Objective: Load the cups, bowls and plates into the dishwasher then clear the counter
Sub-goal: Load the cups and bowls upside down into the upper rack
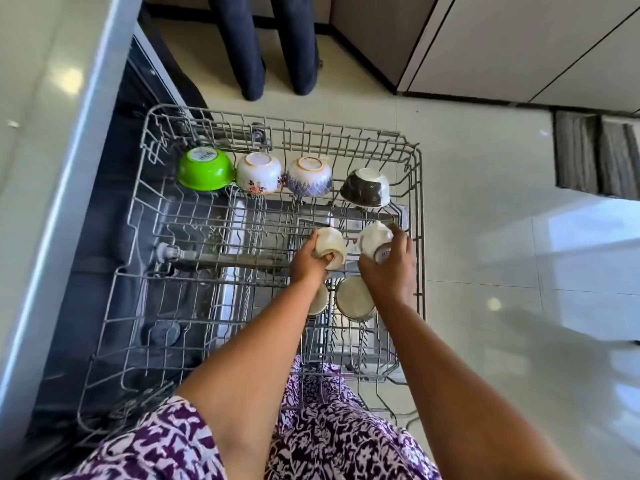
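While both hands are down among the wires of the upper rack, which stands drawn out of the dishwasher over its open door, we see each of them holding a cup. The left hand has its fingers curled round a cream cup that lies tilted, near the middle of the rack's right half. The right hand wraps its fingers and thumb round a white cup just beside the first, also tilted, with a label showing on its base. Whether either cup already rests on the wires we cannot tell.

Under the wrists, nearer to us, two more cups stand mouth down in the rack: a pale round one and another half hidden by the left forearm.

Along the far side of the rack four bowls sit upside down in a row: a green bowl, a white floral bowl touching it, a blue-patterned bowl, and, a little apart, a dark-and-white bowl.

At the left runs the pale counter. Beyond the rack another person's dark trouser legs stand on the tiled floor, beside light cabinets. A purple patterned dress fills the bottom of the view.
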